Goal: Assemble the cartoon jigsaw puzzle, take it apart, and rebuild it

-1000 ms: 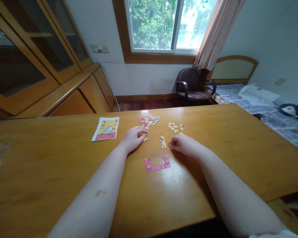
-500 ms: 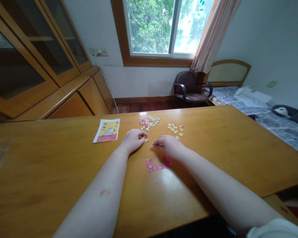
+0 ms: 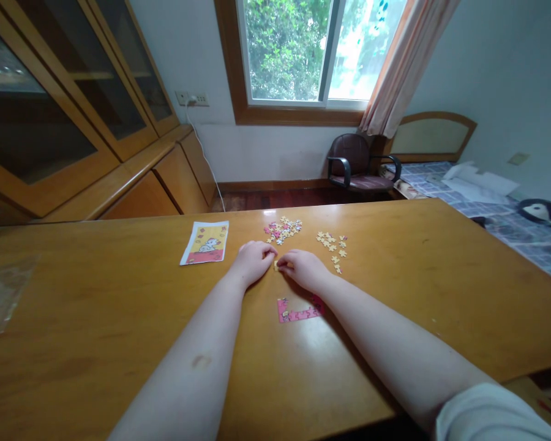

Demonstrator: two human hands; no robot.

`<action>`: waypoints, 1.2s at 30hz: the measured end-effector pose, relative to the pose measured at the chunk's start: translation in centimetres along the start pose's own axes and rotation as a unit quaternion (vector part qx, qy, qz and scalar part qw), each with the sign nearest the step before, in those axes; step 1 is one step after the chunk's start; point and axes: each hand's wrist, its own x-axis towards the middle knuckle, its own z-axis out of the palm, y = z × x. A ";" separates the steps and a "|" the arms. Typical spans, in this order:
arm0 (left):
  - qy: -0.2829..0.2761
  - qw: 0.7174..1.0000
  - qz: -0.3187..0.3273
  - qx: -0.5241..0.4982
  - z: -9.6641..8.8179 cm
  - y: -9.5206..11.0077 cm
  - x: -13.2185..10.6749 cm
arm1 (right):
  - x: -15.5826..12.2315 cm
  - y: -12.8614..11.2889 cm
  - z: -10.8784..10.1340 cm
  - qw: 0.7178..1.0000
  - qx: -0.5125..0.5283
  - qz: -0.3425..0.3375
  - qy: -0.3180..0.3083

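Note:
My right hand [image 3: 305,269] is pinched at its fingertips on a small yellow puzzle piece [image 3: 276,266] at the middle of the table. Just left of it, my left hand [image 3: 253,262] rests on the wood with loosely bent fingers, its fingertips close beside that piece; I see nothing held in it. Nearer to me lies a joined strip of pink puzzle pieces [image 3: 298,315], its right end partly covered by my right forearm. Beyond my hands is a mixed heap of loose pieces [image 3: 283,229]. A group of yellow pieces [image 3: 331,242] is spread to the right.
A picture card [image 3: 205,243] with a white animal on yellow and pink lies left on the wooden table [image 3: 119,306]. At the far left is a clear plastic bag [image 3: 4,294]. An armchair [image 3: 356,162] and a bed [image 3: 546,245] stand past the table.
My right hand has moved slightly left with the piece, closing the gap to my left hand and the yellow piece beside it. The whole view has shifted a little.

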 end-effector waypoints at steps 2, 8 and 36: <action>-0.002 1.000 0.004 -0.002 -0.1 0.1 0.0 | 0.0 0.0 0.1 1.000 -0.010 0.001 0.003; 0.003 1.000 0.003 -0.017 0.1 -0.1 0.0 | -0.3 0.2 0.1 1.000 -0.019 -0.003 0.020; -0.033 0.999 0.034 -0.025 0.0 -0.2 0.0 | -0.9 -0.1 -0.4 0.998 -0.053 -0.031 -0.010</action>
